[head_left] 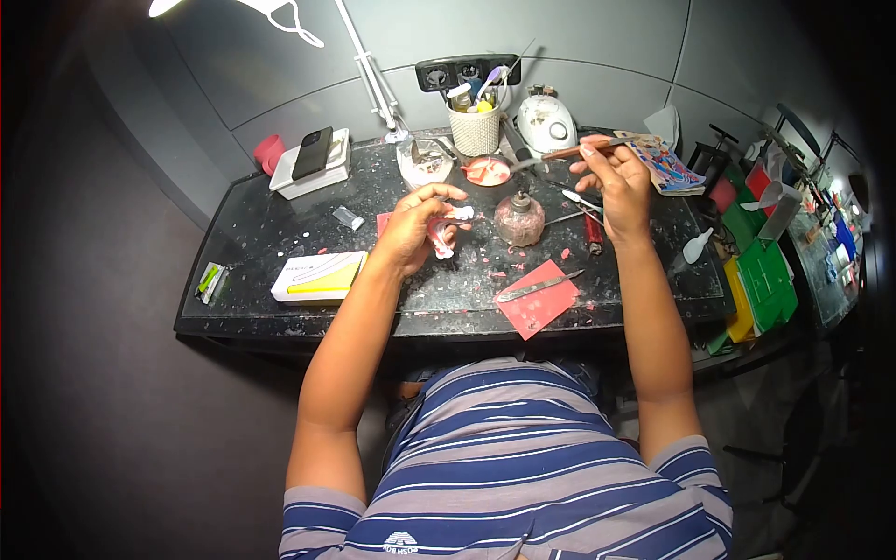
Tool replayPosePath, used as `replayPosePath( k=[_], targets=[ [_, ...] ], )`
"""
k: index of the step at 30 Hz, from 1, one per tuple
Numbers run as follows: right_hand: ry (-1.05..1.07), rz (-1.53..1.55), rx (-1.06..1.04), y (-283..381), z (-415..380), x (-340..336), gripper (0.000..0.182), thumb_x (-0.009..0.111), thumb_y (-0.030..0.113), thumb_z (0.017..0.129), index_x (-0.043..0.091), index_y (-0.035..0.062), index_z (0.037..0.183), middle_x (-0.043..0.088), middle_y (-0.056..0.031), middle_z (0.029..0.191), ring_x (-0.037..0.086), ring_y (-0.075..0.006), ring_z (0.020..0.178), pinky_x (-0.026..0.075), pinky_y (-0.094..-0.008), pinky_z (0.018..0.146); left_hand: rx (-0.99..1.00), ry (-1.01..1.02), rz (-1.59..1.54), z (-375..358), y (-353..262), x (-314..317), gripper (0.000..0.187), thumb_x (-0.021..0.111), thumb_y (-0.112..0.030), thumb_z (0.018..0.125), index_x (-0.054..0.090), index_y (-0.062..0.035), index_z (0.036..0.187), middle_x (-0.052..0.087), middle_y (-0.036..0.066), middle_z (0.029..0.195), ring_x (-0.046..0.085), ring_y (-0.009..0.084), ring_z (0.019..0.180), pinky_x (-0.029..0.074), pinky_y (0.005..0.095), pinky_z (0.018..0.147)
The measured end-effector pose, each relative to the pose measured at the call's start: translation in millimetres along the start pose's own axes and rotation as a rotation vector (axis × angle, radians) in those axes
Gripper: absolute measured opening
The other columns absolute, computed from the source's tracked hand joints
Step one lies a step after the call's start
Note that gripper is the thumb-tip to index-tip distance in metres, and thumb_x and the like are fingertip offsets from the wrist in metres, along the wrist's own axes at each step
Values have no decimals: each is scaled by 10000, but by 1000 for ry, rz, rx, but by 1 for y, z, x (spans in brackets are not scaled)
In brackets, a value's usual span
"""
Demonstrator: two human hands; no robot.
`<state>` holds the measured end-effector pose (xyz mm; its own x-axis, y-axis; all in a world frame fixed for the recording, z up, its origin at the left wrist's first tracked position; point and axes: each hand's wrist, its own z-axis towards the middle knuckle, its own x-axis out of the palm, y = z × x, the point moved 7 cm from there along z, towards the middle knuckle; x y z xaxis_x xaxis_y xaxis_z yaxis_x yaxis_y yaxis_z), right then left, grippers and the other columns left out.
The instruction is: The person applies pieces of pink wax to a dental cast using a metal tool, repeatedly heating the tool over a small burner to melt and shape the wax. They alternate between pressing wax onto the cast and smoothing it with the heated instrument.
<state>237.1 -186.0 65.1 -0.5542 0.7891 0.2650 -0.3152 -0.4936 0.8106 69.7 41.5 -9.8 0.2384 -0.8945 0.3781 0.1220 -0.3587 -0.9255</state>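
My left hand [415, 227] is closed around a small pink-and-white dental piece [441, 239] that looks like a wax denture, partly hidden by the fingers. Between the thumb and fingers of my right hand [616, 187] is a wax knife [569, 152] with a brown handle, its metal blade pointing left toward a round dish of pink wax [487, 172]. A glass spirit burner [519, 220] stands on the table between my hands. Nearer to me, a metal carving knife [541, 286] lies across a pink wax sheet [530, 317].
Behind the dish stand a woven cup of tools [475, 132] and a white rounded device [545, 123]. A phone [313, 152] rests on a white box at back left. A yellow-and-white carton [320, 276] lies front left. Beside my right hand are a red tool [593, 233] and a white bulb [696, 246].
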Motion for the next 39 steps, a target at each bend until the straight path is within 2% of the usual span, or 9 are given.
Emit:
replayPosePath(
  k=[5,15,21,29,39],
  targets=[
    [71,-45,45,-14,0,8,175,700,71,926,681,-24,1071,708,-82,931,673,-104,743,525,-214,535,-7,-20,30,-1,-1,3,258,534,-22,872,622,5,1113,617,119,779,615,173,610,495,305,544],
    [86,-66,47,-14,-1,8,166,701,69,926,685,-23,1064,709,-80,928,670,-98,740,526,-212,537,-13,-13,18,-3,-1,4,251,541,-21,870,626,3,1106,620,113,782,609,166,604,494,304,544],
    [6,11,76,-5,1,-10,181,695,82,927,680,-19,1076,700,-78,927,671,-120,766,533,-220,566,25,-5,36,-2,-2,4,243,543,-26,882,624,4,1109,618,104,770,589,149,583,491,289,561],
    [-66,-35,120,-9,-24,-33,178,687,68,929,677,-27,1079,696,-83,931,671,-122,764,535,-223,556,5,-5,67,-2,1,6,246,538,-27,894,619,-11,1126,698,179,841,553,132,555,467,267,545],
    [-41,-52,95,-4,-31,-21,179,703,70,924,688,-31,1070,697,-73,894,660,-98,738,510,-204,538,19,-43,123,-6,-1,12,278,544,-33,891,608,-22,1161,692,160,830,551,119,564,452,255,510]
  ],
)
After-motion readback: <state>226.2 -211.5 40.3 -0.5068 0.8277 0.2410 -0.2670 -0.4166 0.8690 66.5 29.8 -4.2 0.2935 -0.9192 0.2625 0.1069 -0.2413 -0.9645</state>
